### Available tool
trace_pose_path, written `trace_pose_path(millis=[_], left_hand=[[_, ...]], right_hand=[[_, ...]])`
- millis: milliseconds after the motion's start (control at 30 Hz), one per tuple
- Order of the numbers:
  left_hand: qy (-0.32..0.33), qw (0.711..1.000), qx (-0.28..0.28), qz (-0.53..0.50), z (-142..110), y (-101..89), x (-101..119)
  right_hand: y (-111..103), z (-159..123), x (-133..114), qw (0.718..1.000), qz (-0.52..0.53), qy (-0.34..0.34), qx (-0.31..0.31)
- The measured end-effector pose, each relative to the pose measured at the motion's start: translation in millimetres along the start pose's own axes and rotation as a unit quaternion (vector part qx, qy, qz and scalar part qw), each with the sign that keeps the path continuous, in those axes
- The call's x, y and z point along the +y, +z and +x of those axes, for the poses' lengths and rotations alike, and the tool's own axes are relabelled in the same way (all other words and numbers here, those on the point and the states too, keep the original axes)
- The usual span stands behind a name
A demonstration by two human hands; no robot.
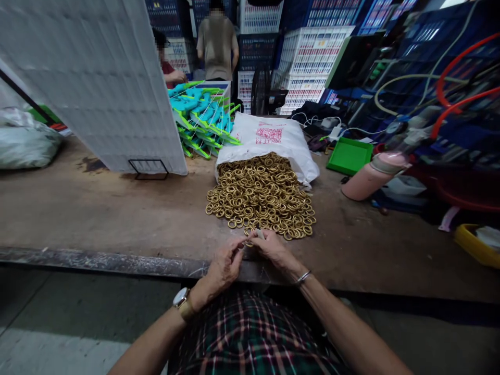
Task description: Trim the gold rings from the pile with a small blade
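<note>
At the table's front edge, my left hand is closed, thumb and fingertips pinching a brass-coloured ring that shows only in part. Just right of it, my right hand is closed on a small flat grey tool with a dark tip; its exact kind is too small to tell. The fingertips of both hands meet at the ring. Directly beyond them lies a wide heap of brass-coloured rings, spilling from the mouth of a white woven sack with red print.
Left stands a white panel on a black wire foot. Turquoise and lime-green plastic pieces are stacked behind the sack. Right are a green tray, a pink bottle and a yellow container. Two people are beyond the table, near stacked crates.
</note>
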State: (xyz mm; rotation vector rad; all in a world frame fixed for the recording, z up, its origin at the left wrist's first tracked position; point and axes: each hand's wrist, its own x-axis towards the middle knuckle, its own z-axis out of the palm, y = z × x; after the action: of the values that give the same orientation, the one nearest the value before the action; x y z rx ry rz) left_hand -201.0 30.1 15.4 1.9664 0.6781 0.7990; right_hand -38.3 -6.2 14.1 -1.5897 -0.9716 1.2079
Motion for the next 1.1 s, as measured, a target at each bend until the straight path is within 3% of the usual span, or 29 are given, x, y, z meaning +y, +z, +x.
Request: trace_pose_path(millis=[133,233,600,833,1100], left_hand=[[-0.051,0.998,-0.01,-0.046,-1,-0.6,4],[-0.116,0.99,0.004,-0.082,-1,0.6,2],[-0.164,0.982,0.041,-0.084,-5,1.3,5],[-0.277,0.938,0.032,-0.207,-8,2.6,9],[-0.312,0.911,-0.007,-0.269,-10,-1.9,19]], right_hand=[[6,-11,-7,0.987,0.118,0.082,-0.072],[11,-14,-11,0.98,0.139,0.105,-0.099],[20,-8,1,0.999,-0.015,0.015,-0.04],[24,-5,-3,0.998,-0.061,-0.011,-0.018],[25,-7,-6,0.997,-0.069,-0.032,0.009]])
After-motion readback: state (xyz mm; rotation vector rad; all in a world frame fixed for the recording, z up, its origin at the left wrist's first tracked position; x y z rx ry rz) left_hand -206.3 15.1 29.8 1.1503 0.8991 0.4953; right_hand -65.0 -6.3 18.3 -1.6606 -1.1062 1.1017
